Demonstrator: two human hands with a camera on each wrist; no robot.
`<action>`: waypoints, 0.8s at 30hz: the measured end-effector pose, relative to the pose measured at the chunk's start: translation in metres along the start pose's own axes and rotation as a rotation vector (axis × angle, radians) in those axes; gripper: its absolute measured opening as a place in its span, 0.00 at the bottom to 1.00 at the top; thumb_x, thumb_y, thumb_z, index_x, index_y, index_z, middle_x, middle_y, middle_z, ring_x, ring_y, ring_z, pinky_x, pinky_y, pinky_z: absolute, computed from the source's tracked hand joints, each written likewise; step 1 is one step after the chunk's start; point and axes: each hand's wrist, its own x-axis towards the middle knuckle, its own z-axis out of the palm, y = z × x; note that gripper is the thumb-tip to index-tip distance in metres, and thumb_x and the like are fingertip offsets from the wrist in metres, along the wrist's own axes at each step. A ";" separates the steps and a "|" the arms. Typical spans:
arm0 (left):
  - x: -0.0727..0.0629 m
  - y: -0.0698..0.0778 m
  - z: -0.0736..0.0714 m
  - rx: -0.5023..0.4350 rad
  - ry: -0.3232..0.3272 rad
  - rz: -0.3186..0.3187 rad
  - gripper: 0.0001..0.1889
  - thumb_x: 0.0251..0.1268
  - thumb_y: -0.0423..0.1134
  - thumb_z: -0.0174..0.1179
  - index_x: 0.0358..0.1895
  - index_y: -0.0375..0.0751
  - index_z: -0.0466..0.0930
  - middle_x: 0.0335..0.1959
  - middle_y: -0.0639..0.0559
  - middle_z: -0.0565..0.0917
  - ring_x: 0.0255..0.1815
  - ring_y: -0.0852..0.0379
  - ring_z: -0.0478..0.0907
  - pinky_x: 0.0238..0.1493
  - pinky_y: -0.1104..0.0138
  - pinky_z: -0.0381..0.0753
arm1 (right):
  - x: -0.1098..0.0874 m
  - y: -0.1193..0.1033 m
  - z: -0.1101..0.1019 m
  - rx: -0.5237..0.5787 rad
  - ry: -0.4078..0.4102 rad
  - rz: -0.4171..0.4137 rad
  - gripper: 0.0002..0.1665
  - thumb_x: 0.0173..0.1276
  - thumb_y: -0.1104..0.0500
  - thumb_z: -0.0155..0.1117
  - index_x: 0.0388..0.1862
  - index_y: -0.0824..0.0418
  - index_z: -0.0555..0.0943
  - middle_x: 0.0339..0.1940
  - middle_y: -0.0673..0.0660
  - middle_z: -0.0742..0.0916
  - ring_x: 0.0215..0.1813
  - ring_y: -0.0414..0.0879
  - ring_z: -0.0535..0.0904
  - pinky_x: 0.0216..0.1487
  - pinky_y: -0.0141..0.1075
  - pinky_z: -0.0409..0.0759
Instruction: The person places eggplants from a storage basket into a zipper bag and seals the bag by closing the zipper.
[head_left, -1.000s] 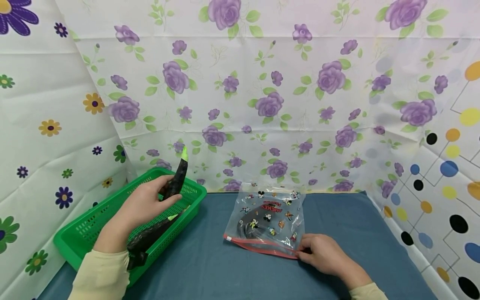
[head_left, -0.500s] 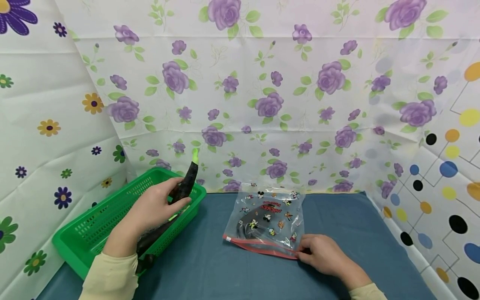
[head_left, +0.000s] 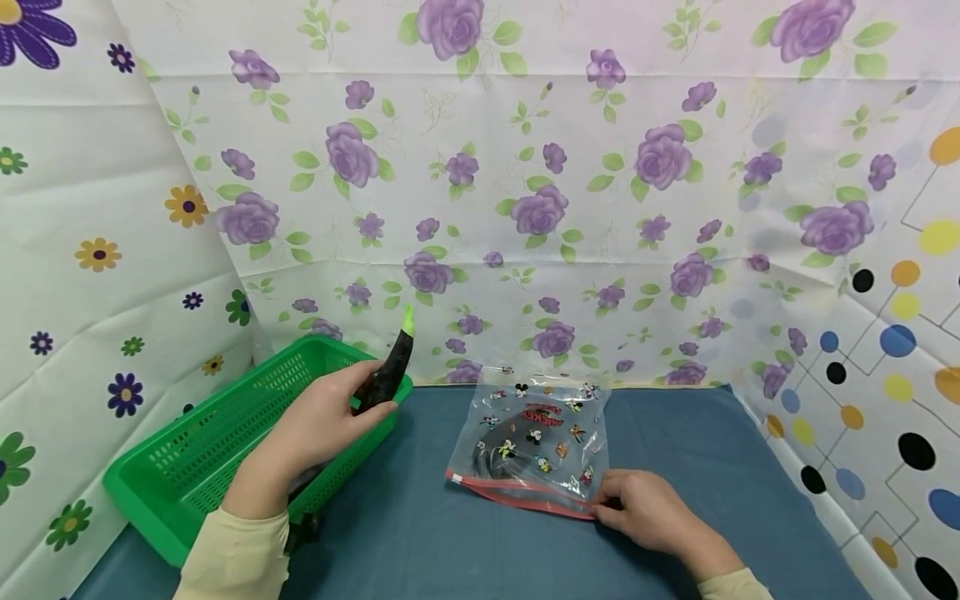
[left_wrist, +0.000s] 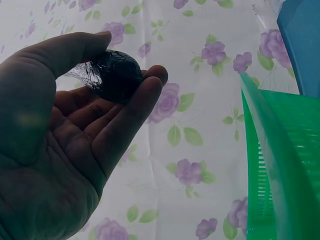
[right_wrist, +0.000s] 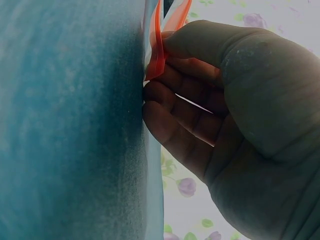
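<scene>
My left hand [head_left: 315, 429] grips a long, dark eggplant [head_left: 393, 367] with a bright green stem end pointing up, over the right side of the green basket [head_left: 142, 483]. In the left wrist view, thumb and fingers pinch the eggplant's shiny, film-like dark end [left_wrist: 117, 75]. A clear zip bag [head_left: 600, 442] with cartoon prints lies flat on the blue cloth, a curved dark thing [head_left: 513, 433] inside it. My right hand [head_left: 648, 512] pinches the bag's red zip edge [head_left: 517, 500] at its right corner; the right wrist view shows the two red strips [right_wrist: 156, 50] slightly apart there.
Another dark long thing [head_left: 303, 482] lies in the basket, mostly hidden behind my left arm. Blue cloth [head_left: 427, 542] covers the table between basket and bag. A flower-patterned sheet [head_left: 487, 217] hangs behind, with patterned sheets at both sides.
My left hand has moved right and slightly down with the eggplant, towards the basket's right rim. The right hand and the bag have stayed in place.
</scene>
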 end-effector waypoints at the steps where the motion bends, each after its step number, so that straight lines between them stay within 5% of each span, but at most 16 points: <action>1: 0.000 0.001 0.001 -0.001 -0.003 -0.001 0.33 0.80 0.48 0.71 0.79 0.35 0.75 0.55 0.45 0.89 0.48 0.51 0.87 0.42 0.53 0.85 | 0.000 0.000 0.000 0.002 0.002 0.000 0.10 0.74 0.56 0.79 0.35 0.38 0.91 0.34 0.31 0.83 0.31 0.26 0.76 0.34 0.35 0.79; 11: 0.002 0.004 0.015 -0.023 -0.043 0.001 0.34 0.81 0.48 0.70 0.80 0.34 0.74 0.69 0.38 0.85 0.59 0.43 0.87 0.52 0.46 0.87 | 0.000 -0.001 0.000 0.005 -0.011 0.006 0.10 0.74 0.55 0.79 0.35 0.38 0.91 0.34 0.31 0.83 0.32 0.26 0.77 0.34 0.36 0.79; 19: 0.003 0.007 0.026 -0.017 -0.067 0.030 0.34 0.81 0.48 0.71 0.80 0.34 0.74 0.61 0.43 0.88 0.53 0.48 0.87 0.50 0.48 0.87 | 0.000 -0.002 -0.001 0.013 -0.020 0.013 0.09 0.75 0.55 0.79 0.36 0.39 0.92 0.34 0.31 0.83 0.31 0.27 0.76 0.34 0.36 0.79; 24: 0.004 0.010 0.033 -0.029 -0.082 0.042 0.33 0.81 0.47 0.70 0.80 0.34 0.75 0.66 0.40 0.87 0.57 0.44 0.88 0.53 0.46 0.88 | 0.000 -0.001 -0.002 0.011 -0.018 0.009 0.08 0.75 0.55 0.79 0.36 0.39 0.93 0.34 0.31 0.83 0.32 0.27 0.77 0.34 0.36 0.79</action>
